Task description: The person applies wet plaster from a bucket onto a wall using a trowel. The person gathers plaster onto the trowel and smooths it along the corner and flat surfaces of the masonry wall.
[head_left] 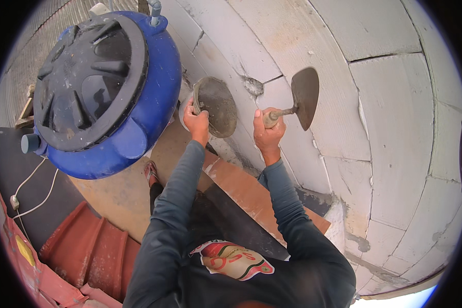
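Observation:
My left hand (196,124) grips the near rim of a round mortar bowl (216,107), thumb over the edge. The bowl is tilted, and its grey inner surface faces up toward me. To its right, my right hand (268,136) is closed around the wooden handle of a trowel (306,98). The trowel's grey blade stands up beside the wall, apart from the bowl; whether it touches the wall I cannot tell. Just beyond the bowl, the light block wall (313,123) has a rough chipped hole (252,86) at a joint.
A big blue water tank (154,115) with a black lid (95,82) stands close at left. A brown board (251,187) runs along the wall's foot. Red roofing sheets (95,249) and a white cable (45,197) lie at lower left. My sandalled foot (151,172) is beside the tank.

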### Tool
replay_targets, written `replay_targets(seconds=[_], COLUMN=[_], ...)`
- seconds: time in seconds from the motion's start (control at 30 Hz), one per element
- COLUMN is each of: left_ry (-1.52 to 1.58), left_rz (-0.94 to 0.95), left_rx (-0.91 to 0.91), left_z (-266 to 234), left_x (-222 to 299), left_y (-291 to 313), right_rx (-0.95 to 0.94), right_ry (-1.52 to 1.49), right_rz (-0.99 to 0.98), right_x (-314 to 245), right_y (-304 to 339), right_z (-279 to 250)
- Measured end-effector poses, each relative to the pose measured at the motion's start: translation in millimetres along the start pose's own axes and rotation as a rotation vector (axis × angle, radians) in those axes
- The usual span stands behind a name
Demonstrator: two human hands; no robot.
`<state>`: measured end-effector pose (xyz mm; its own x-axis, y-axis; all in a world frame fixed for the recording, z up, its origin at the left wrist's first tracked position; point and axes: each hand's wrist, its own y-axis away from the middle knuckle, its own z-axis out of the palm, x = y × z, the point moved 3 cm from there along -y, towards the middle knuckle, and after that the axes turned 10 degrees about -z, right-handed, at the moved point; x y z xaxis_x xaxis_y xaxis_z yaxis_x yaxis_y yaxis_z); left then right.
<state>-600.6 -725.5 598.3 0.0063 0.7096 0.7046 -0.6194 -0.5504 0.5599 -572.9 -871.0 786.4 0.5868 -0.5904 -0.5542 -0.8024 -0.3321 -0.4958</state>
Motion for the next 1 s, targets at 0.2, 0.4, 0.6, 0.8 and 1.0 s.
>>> replay_targets(seconds=[0.2, 0.4, 0.6, 0.8, 1.0], left_ry=[-0.079, -0.098, -0.120, -0.182, -0.211], left_rz=[0.030, -0.039, -0.012, 0.032, 0.085], left_rx=[0.017, -0.009, 0.004, -0.014, 0.003], left_z=[13, 21, 14, 31, 25], left_x=[1, -4, 2, 34, 32], left_y=[-5, 11, 1, 8, 0], right_rx=[-0.364, -0.242, -0.184, -0.292, 0.077], right_ry=[0.263, 0.254, 0.068, 0.277, -0.057], right_rz=[0.265, 0.278, 0.226, 0.406, 0.124], right_x=[67, 92, 30, 84, 7], right_y=[23, 32, 7, 26, 4], right_z=[30, 14, 25, 32, 21])
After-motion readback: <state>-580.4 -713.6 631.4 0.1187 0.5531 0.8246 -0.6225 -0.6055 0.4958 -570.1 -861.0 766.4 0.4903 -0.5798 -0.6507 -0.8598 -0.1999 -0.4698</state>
